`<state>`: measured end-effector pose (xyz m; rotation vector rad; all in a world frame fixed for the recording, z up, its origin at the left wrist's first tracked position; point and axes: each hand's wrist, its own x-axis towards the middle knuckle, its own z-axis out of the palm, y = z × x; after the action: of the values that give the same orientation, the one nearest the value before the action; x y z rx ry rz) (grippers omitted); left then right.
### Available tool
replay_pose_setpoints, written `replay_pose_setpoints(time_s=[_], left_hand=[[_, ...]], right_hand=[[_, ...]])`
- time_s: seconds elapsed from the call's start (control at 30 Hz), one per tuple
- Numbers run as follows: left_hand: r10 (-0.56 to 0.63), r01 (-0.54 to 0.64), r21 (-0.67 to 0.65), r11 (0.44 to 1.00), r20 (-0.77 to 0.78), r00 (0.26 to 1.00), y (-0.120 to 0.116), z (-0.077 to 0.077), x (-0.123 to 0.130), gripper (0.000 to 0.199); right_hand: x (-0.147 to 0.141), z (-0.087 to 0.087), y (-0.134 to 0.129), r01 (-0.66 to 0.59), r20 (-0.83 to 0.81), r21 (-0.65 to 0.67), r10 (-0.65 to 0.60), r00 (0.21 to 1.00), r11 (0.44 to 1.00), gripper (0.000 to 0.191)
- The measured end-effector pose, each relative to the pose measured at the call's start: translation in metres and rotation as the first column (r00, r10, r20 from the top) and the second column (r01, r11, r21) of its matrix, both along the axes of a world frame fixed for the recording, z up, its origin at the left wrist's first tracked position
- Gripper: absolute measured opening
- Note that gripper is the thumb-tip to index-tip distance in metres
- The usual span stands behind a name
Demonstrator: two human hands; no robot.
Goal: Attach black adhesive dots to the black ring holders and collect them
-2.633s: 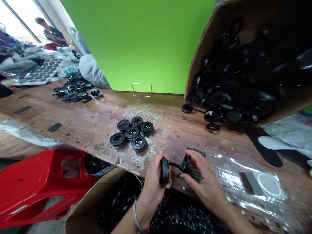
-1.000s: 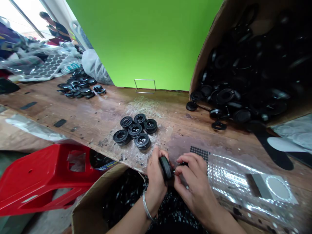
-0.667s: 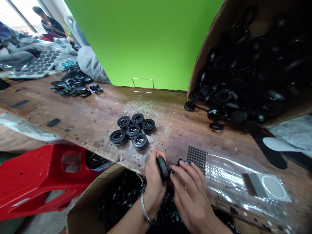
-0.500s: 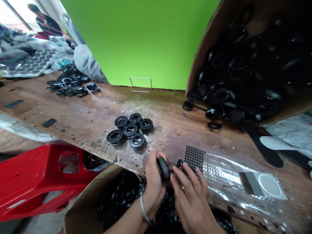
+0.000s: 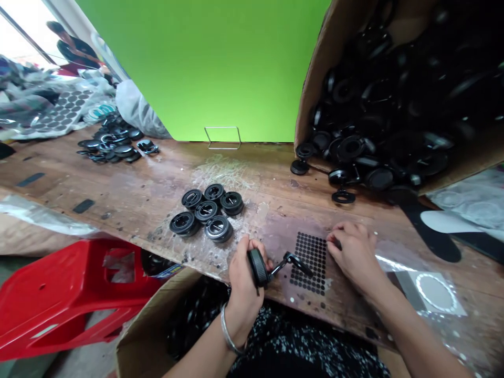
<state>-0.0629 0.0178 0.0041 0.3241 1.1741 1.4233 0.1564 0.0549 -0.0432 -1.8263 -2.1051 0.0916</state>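
Note:
My left hand [image 5: 246,268], a metal bangle on its wrist, is closed around a thick black round disc [image 5: 258,266] with a ribbed rim. A short hinged arm ending in a flat black ring [image 5: 300,263] is folded out from the disc to the right. Beneath that ring lies a sheet of small black round dots [image 5: 311,249] on the table. At the sheet's upper right edge, my right hand [image 5: 352,254] has thumb and fingers pinched together; whatever is between them is too small to make out. Several similar black discs [image 5: 207,211], folded up, stand in a cluster left of my hands.
A cardboard box of black parts [image 5: 354,152] lies open at the right. Another carton [image 5: 157,315] sits below the table edge, beside a red stool [image 5: 74,283]. More black parts [image 5: 118,142] are heaped far left. A green panel [image 5: 208,68] rises behind; a person [image 5: 76,50] is in the background.
My right hand has moved right and away from the disc to the dot sheet's edge. The hinged arm and ring now stick out from the disc, which my left hand still holds.

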Motion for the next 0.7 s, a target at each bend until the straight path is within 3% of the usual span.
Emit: replay_pose_setpoints(time_s=[0.17, 0.37, 0.5, 0.57, 0.63, 0.7], left_hand=[[-0.021, 0.021, -0.055, 0.998, 0.002, 1.0, 0.001, -0.002, -0.001, 0.045], [-0.035, 0.035, 0.019, 0.999, -0.013, 0.999, -0.001, 0.0, 0.003, 0.043], [-0.021, 0.021, -0.015, 1.0, 0.007, 1.0, -0.002, 0.002, 0.005, 0.04], [-0.006, 0.006, -0.028, 1.0, 0.016, 1.0, -0.002, 0.002, 0.003, 0.039], [0.017, -0.016, -0.033, 0.999, 0.025, 1.0, -0.002, 0.001, 0.0, 0.038], [0.042, -0.041, -0.05, 0.998, 0.021, 0.999, -0.003, -0.001, -0.003, 0.037]], right_hand=[[0.001, 0.005, 0.0, 0.006, 0.072, 0.005, -0.006, 0.997, 1.0, 0.015], [0.004, 0.007, 0.009, -0.022, 0.072, -0.071, 0.027, 0.997, 0.997, 0.016], [0.0, 0.005, 0.009, -0.037, 0.121, -0.065, 0.045, 0.992, 0.997, 0.014], [-0.003, 0.004, 0.003, -0.042, 0.164, -0.007, 0.042, 0.985, 0.999, 0.013], [-0.008, 0.006, -0.008, -0.048, 0.164, 0.13, 0.027, 0.986, 0.99, 0.012], [-0.017, 0.014, -0.021, -0.056, 0.059, 0.294, 0.04, 0.997, 0.954, 0.01]])
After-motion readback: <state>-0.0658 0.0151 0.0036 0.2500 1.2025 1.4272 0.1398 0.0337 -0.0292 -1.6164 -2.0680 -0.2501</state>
